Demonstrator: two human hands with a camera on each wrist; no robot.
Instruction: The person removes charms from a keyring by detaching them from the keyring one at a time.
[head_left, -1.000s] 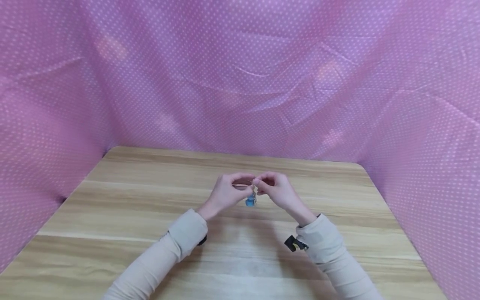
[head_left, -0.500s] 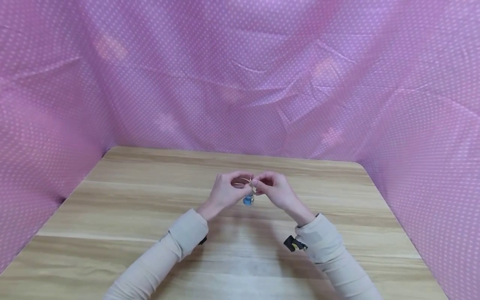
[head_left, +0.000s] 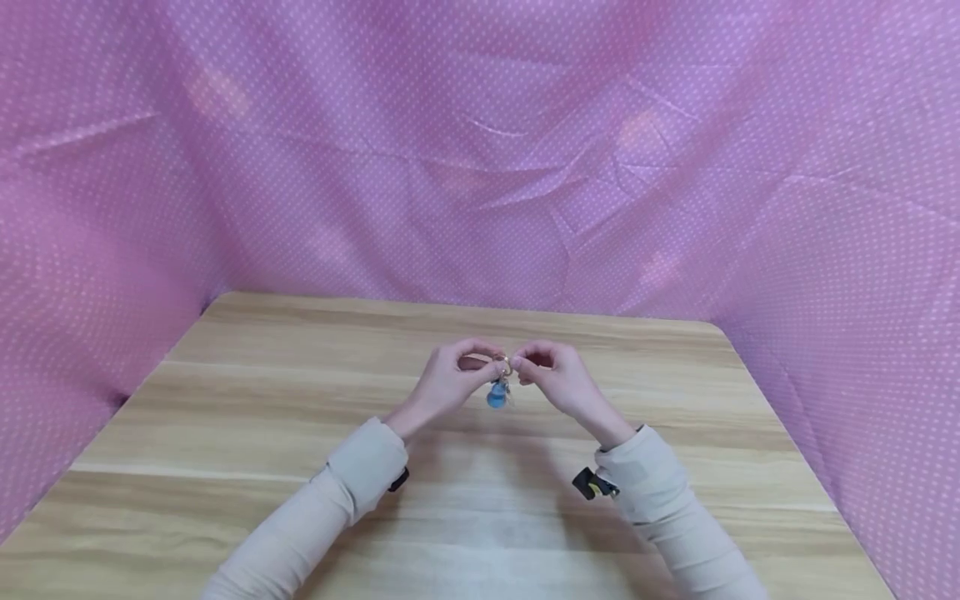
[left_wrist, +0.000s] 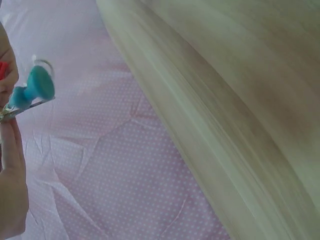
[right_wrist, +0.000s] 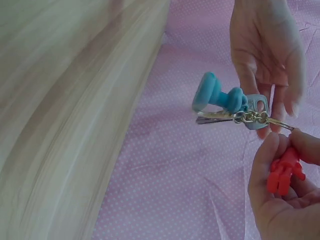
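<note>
Gold key ring [right_wrist: 281,123] sits between the two hands above the tabletop [head_left: 480,517]. Left hand [head_left: 444,382] pinches near it, contact partly hidden; right hand [head_left: 558,382] has fingers curled round a red figure [right_wrist: 285,172], fingertips on the ring. Blue charm [head_left: 497,395] hangs beneath, nearer left thumb, long axis roughly vertical, wide end down.

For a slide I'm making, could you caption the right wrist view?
The right hand holds a red figure beside a blue charm and gold-coloured chain.
</note>
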